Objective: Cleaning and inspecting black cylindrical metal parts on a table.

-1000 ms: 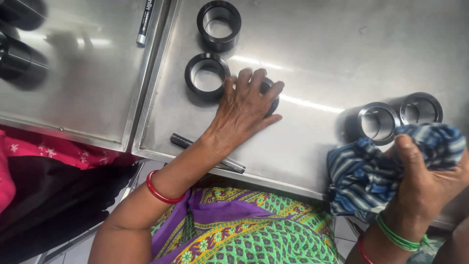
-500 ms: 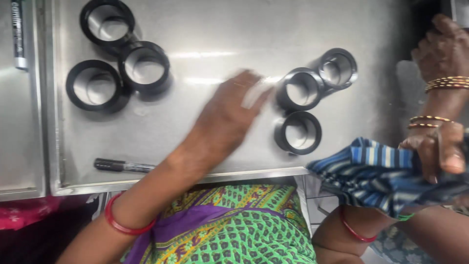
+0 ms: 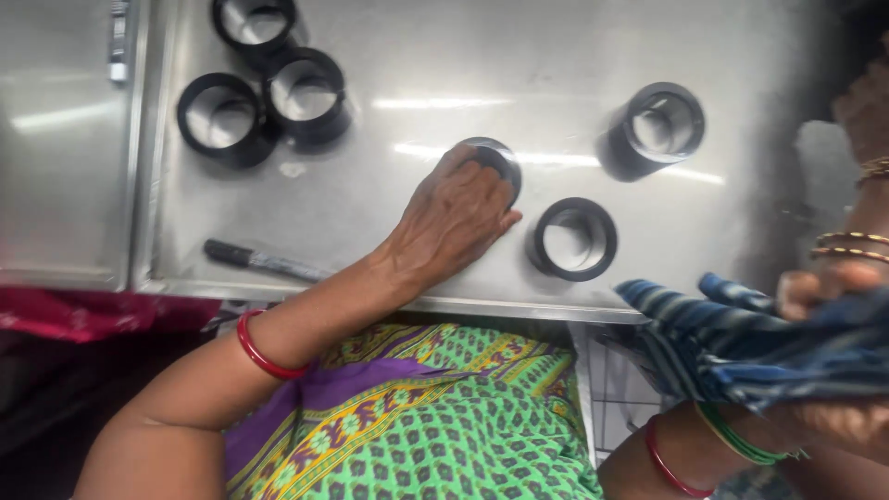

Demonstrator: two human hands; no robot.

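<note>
I see my left hand (image 3: 456,215) lying on the steel table (image 3: 389,199), fingers curled over a black ring (image 3: 493,159) at mid-table. My right hand (image 3: 838,407), near right, grips a blue striped cloth (image 3: 759,338) in closed fingers. Another ring (image 3: 574,239) lies just right; a marker (image 3: 264,262) lies near left.

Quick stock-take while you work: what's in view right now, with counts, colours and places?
Rings: six, black; three clustered top left, one under the left hand, one beside it, one taller at upper right.
Marker: one, black and grey, near the tray's front left.
Tray: one, steel, centre.
Cloth: one, blue striped, lower right.
Another person's arm: gold bangles, right edge.
Hands: left on a ring; right gripping the cloth.
</note>
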